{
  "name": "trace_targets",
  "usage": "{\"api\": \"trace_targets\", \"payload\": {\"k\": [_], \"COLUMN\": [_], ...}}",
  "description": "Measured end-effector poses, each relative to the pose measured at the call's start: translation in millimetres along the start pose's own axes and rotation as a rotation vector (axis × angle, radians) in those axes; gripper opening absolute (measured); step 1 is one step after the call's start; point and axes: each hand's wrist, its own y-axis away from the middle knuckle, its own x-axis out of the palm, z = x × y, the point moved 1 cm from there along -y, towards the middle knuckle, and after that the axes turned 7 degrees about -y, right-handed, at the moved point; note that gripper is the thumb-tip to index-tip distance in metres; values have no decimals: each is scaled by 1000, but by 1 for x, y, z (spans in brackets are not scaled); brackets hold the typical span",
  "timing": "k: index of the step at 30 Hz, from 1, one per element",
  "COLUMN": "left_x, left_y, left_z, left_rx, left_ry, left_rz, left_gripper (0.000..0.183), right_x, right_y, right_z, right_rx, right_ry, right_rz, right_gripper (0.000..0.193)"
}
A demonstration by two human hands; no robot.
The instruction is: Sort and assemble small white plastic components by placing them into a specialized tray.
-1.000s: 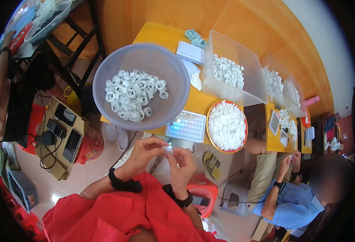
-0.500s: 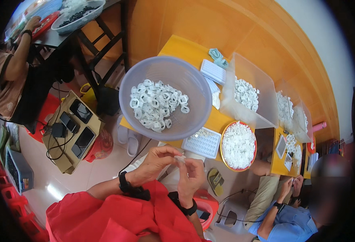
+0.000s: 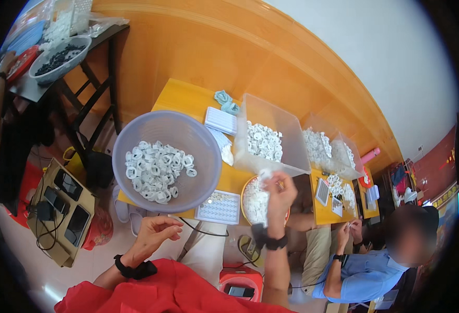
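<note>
My right hand (image 3: 280,201) is raised over the round tub of white plastic parts (image 3: 255,201), its fingers closed on a small white plastic part (image 3: 264,176); the part's exact shape is blurred. My left hand (image 3: 158,233) hangs below the large purple-grey basin (image 3: 203,135), fingers loosely bent and apart, with nothing plainly held. White ring-shaped plastic parts (image 3: 156,169) lie heaped in that basin. Between basin and tub sits a white tray (image 3: 218,207) with rows of small pieces.
A clear bin (image 3: 292,151) of white parts stands behind the tub on the yellow table (image 3: 180,94). At the right, a person in blue (image 3: 360,274) handles a small part. A cardboard box (image 3: 57,208) with phones stands left; a black cable (image 3: 203,229) hangs near my left hand.
My hands, together on a small white part before, have parted. The right moved up over the tub with a white part; the left moved left. The view has shifted rightward.
</note>
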Motion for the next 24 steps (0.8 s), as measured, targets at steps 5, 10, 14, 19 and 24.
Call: {"api": "trace_targets", "payload": {"k": [5, 10, 14, 19, 24], "left_x": [-3, -18, -23, -26, -26], "left_y": [-2, -2, 0, -2, -4], "left_z": [-5, -3, -10, -11, -10], "left_rx": [41, 29, 20, 11, -3], "left_ry": [8, 39, 49, 29, 32], "left_rz": [-90, -65, -100, -50, -41], "left_gripper": [13, 30, 40, 43, 41], "right_x": [13, 76, 126, 141, 144], "right_y": [-45, -8, 8, 0, -2], "right_z": [9, -1, -13, -59, -92], "right_rx": [-40, -201, -208, -279, -268], "right_ry": [230, 396, 518, 736, 899], "right_rz": [-9, 401, 660, 933, 1126], "right_gripper": [18, 14, 12, 14, 13]}}
